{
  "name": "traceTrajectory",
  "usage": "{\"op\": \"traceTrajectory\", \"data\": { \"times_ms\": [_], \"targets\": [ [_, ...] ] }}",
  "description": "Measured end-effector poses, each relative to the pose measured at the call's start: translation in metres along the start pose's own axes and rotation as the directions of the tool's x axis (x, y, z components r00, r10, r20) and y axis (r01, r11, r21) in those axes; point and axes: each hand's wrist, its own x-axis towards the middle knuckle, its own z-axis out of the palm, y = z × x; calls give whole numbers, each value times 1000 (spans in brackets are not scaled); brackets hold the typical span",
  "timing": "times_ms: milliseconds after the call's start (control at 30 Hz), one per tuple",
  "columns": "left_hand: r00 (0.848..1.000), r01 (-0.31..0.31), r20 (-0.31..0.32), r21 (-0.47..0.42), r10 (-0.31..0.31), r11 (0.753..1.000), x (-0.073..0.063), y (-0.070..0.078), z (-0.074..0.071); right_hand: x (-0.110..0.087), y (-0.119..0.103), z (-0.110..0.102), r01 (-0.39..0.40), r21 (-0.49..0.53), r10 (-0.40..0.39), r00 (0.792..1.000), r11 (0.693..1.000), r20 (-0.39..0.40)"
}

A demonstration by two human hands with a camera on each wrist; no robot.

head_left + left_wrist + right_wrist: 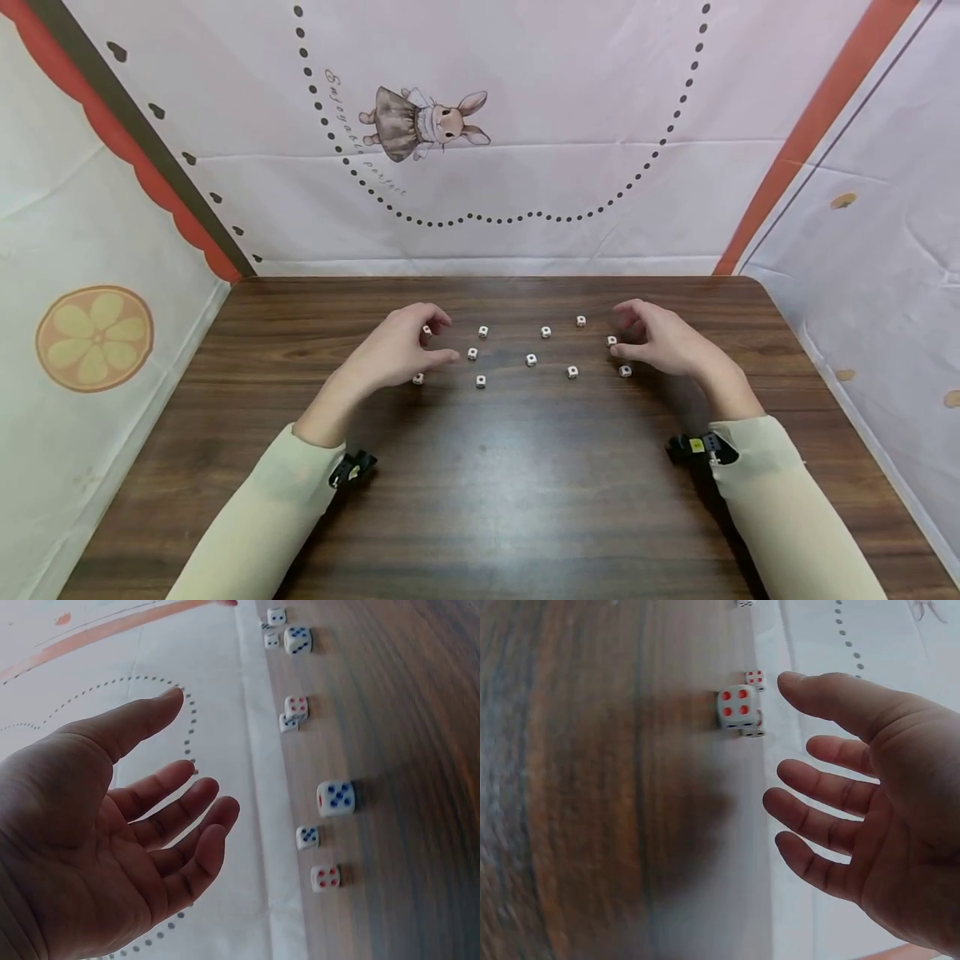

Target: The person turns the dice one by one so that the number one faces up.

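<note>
Several small white dice lie scattered on the wooden table, among them a die (531, 360) near the middle and another die (581, 321) toward the back. My left hand (405, 343) hovers at the left end of the scatter, fingers relaxed and holding nothing; it partly covers a die (427, 331) in the head view. On the right, my right hand (660, 337) is likewise loosely curved and holds nothing, nearest to a die (612, 341) by its fingers and a die (626, 372) below its thumb. A die (336, 798) with blue pips shows in the left wrist view, and a red-pipped die (737, 706) in the right.
The dark wooden table (480, 500) reaches back to a pale printed cloth (555, 108) with a rabbit figure (420, 121). Cloth walls also stand at the left and right sides. Black wrist cameras (352, 471) sit at both sleeve cuffs.
</note>
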Motion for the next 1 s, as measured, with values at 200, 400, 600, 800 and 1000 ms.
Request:
{"op": "traceTrajectory", "data": {
  "times_ms": [200, 400, 600, 800, 1000],
  "targets": [
    [998, 13, -62, 72, -8, 997, -6, -3, -8, -7, -7, -7, 2, -41, -2, 1000, 999, -16],
    [994, 18, -109, 175, 1, 984, -12, -9, -15, -14, -16, -13, -10, -84, 8, 999, 996, -31],
    [989, 36, -148, 278, 5, 960, -17, -20, -16, -19, -22, -16, -64, -151, 57, 997, 986, -56],
    [982, 61, -188, 346, 6, 936, -21, -32, -14, -23, -22, -15, -89, -208, 73, 994, 974, -82],
    [974, 104, -225, 387, -16, 916, -24, -45, -14, -24, -21, -13, -144, -270, 117, 987, 952, -113]
  ]
}}
